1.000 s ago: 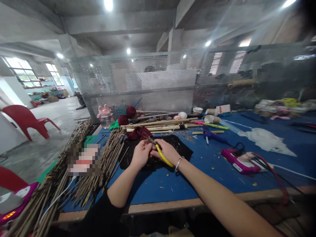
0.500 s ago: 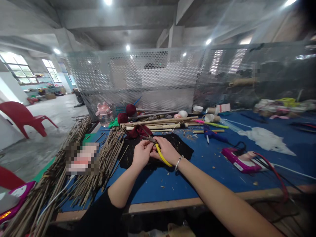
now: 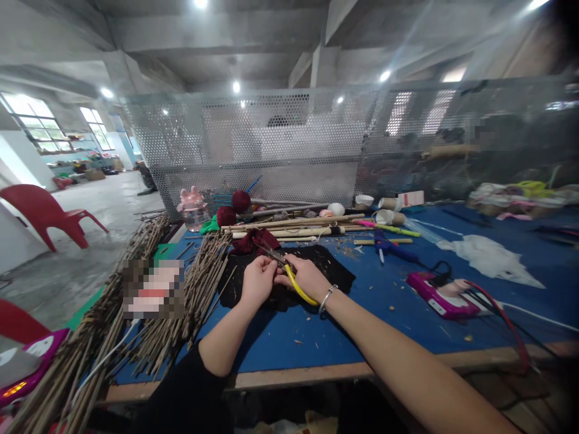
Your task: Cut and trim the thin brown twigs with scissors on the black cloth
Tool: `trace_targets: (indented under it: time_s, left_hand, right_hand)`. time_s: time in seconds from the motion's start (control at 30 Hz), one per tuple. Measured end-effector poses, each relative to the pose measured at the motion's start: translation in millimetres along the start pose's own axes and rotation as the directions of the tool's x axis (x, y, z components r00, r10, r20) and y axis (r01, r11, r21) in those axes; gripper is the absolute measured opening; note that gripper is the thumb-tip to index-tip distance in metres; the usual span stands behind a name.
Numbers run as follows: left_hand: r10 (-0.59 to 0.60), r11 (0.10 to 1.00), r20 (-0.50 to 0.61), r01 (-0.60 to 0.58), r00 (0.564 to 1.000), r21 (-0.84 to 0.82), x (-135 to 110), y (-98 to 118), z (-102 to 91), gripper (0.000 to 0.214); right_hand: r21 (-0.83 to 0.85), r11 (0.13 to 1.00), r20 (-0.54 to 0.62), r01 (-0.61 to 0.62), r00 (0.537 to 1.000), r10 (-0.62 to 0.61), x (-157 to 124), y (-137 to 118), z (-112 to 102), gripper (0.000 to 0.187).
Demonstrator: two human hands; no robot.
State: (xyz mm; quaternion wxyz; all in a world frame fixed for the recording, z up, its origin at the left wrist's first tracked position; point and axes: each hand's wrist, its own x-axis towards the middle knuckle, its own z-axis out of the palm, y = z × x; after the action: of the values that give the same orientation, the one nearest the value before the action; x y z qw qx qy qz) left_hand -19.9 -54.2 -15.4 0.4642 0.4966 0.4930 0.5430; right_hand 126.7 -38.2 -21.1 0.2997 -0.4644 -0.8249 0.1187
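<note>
Above a black cloth (image 3: 332,265) on the blue table, my two hands meet at their fingertips. My right hand (image 3: 307,278) is closed around a pair of scissors with yellow handles (image 3: 299,288); the blades point away and to the left. My left hand (image 3: 259,278) has its fingers pinched together close to the blades. What sits between those fingers is too small or hidden to name. Just beyond the blades lies a dark red knitted piece (image 3: 246,242).
Thin brown sticks (image 3: 181,313) are piled to the left. Pale rods (image 3: 289,231), dark red yarn balls (image 3: 240,201) and a jar (image 3: 193,214) stand behind. To the right are a blue glue gun (image 3: 393,248), a magenta power strip (image 3: 436,295) and white plastic (image 3: 488,256).
The view has shifted very slightly. My hands and the scissors stay nearly in place, with my left hand a touch further left.
</note>
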Motion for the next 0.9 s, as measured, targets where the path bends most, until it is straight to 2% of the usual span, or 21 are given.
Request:
trace_targets:
  time_s: [0.1,0.4,0.63,0.9]
  left_hand:
    - [-0.041,0.998,0.013,0.041,0.999,-0.042,1.0,-2.5,0.1,0.014]
    - [-0.041,0.997,0.013,0.041,0.999,-0.058,0.8,-1.1,-0.4,0.014]
    - [0.0,0.998,0.009,0.001,1.0,-0.063,3.7,-1.3,-1.8,0.01]
    - [0.011,0.998,0.017,-0.01,1.0,-0.065,4.9,-1.1,-0.9,0.009]
  right_hand:
    - [-0.02,1.0,0.004,-0.023,1.0,0.023,0.3,1.3,2.3,0.038]
    - [-0.065,0.997,0.011,-0.038,0.999,0.039,-1.8,-1.1,2.6,0.039]
    - [-0.054,0.998,-0.008,0.031,0.999,-0.031,-3.3,-3.7,1.6,0.058]
    - [-0.019,0.999,-0.014,0.051,0.999,-0.051,-2.8,-3.6,0.7,0.054]
